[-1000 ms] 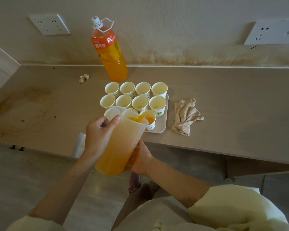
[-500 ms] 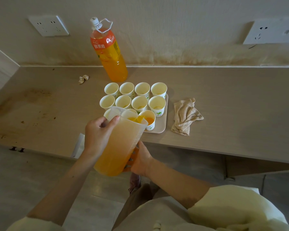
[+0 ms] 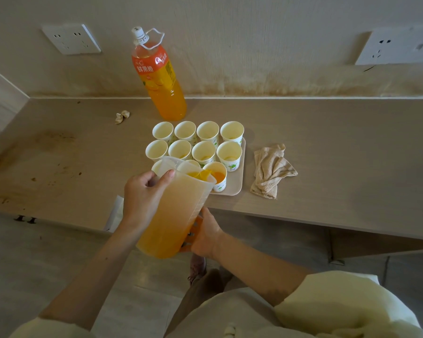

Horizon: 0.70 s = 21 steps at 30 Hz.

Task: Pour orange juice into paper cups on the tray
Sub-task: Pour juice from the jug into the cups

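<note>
A translucent plastic pitcher (image 3: pixel 176 211) full of orange juice is tilted forward over the beige tray (image 3: pixel 237 184). My left hand (image 3: pixel 144 196) grips its upper side near the rim. My right hand (image 3: pixel 205 236) holds its orange handle low at the base. Juice runs from the spout into the front right paper cup (image 3: pixel 219 178), which holds orange juice. Several white paper cups (image 3: pixel 203 152) stand in rows on the tray; the back ones look almost empty. The pitcher hides the front left cups in part.
A large orange juice bottle (image 3: pixel 160 79) stands at the back by the wall. A crumpled beige cloth (image 3: pixel 271 169) lies right of the tray, and a small paper scrap (image 3: pixel 121 115) lies at the back left. The counter's front edge runs just below the tray. Wall sockets (image 3: pixel 71 39) sit above.
The pitcher stays tilted over the front right cup and the juice keeps flowing. Both hands hold nearly the same place.
</note>
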Each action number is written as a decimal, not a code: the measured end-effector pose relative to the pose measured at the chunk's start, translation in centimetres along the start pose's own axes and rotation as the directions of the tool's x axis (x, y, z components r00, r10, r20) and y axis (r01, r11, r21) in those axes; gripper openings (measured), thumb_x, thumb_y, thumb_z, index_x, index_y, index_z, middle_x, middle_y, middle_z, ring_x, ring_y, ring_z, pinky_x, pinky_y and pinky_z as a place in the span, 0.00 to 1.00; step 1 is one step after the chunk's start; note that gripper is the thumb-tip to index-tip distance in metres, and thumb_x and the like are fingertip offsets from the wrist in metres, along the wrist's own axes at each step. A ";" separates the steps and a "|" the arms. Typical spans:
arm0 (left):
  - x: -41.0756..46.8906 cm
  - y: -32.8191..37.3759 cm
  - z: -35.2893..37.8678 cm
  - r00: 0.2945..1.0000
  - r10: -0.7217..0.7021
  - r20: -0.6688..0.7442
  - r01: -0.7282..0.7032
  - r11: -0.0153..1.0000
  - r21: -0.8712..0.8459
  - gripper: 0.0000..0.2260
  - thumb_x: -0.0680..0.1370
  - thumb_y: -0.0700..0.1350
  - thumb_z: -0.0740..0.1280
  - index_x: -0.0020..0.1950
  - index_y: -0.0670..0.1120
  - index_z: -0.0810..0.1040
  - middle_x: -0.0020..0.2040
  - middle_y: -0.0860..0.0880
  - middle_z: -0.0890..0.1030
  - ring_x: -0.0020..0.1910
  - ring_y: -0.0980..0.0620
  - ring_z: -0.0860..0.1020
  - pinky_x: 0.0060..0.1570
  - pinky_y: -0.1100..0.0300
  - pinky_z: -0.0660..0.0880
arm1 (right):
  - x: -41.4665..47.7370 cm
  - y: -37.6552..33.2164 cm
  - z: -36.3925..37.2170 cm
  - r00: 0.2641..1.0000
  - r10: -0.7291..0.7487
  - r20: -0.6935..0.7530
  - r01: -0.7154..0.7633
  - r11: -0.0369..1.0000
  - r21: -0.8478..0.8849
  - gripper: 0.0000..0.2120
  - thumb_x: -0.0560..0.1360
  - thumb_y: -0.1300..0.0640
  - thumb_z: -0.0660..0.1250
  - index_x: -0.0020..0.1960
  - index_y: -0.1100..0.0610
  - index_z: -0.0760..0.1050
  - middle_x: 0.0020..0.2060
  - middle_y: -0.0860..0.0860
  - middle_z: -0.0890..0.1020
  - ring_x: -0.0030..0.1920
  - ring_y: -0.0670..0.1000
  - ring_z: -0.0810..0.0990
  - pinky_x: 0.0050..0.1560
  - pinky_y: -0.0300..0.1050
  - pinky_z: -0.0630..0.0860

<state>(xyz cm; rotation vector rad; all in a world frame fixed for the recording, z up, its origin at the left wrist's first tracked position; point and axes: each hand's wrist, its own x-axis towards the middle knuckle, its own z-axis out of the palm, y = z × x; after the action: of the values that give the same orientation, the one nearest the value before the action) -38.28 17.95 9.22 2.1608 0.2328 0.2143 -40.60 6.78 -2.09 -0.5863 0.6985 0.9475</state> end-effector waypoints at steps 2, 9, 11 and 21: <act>0.0 0.0 0.1 1.000 -0.005 -0.004 0.005 1.000 0.004 0.24 0.74 0.50 0.71 0.29 0.43 0.61 0.27 0.50 0.60 0.28 0.53 0.60 0.32 0.58 0.60 | -0.1 -0.1 0.1 1.000 -0.001 -0.001 0.001 1.000 0.004 0.28 0.78 0.33 0.54 0.70 0.50 0.71 0.62 0.56 0.77 0.58 0.62 0.77 0.54 0.68 0.73; 0.1 0.1 0.1 1.000 -0.016 -0.003 0.016 1.000 0.006 0.24 0.74 0.51 0.71 0.29 0.43 0.61 0.27 0.48 0.60 0.29 0.52 0.60 0.33 0.56 0.61 | -0.3 -0.2 0.2 1.000 -0.006 -0.004 0.006 1.000 0.018 0.27 0.79 0.34 0.54 0.68 0.50 0.72 0.61 0.56 0.78 0.56 0.62 0.78 0.51 0.67 0.74; 0.1 0.1 0.1 1.000 -0.014 -0.002 0.014 1.000 0.009 0.24 0.74 0.51 0.71 0.29 0.42 0.62 0.27 0.48 0.61 0.29 0.51 0.61 0.33 0.56 0.61 | -0.3 -0.2 0.2 1.000 -0.006 -0.006 0.006 1.000 0.015 0.27 0.79 0.34 0.54 0.69 0.50 0.72 0.61 0.56 0.78 0.56 0.62 0.78 0.52 0.68 0.74; 0.1 0.2 0.0 1.000 0.005 -0.008 -0.005 1.000 0.019 0.24 0.74 0.50 0.71 0.28 0.43 0.61 0.27 0.48 0.60 0.29 0.52 0.60 0.33 0.57 0.61 | -0.3 -0.1 0.3 1.000 0.001 -0.005 -0.001 1.000 0.005 0.29 0.78 0.32 0.54 0.71 0.49 0.70 0.63 0.56 0.77 0.57 0.62 0.77 0.53 0.68 0.73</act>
<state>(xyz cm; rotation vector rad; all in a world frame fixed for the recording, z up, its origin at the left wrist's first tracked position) -38.15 17.83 9.38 2.1802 0.2351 0.2245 -40.53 6.77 -1.71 -0.5840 0.7057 0.9449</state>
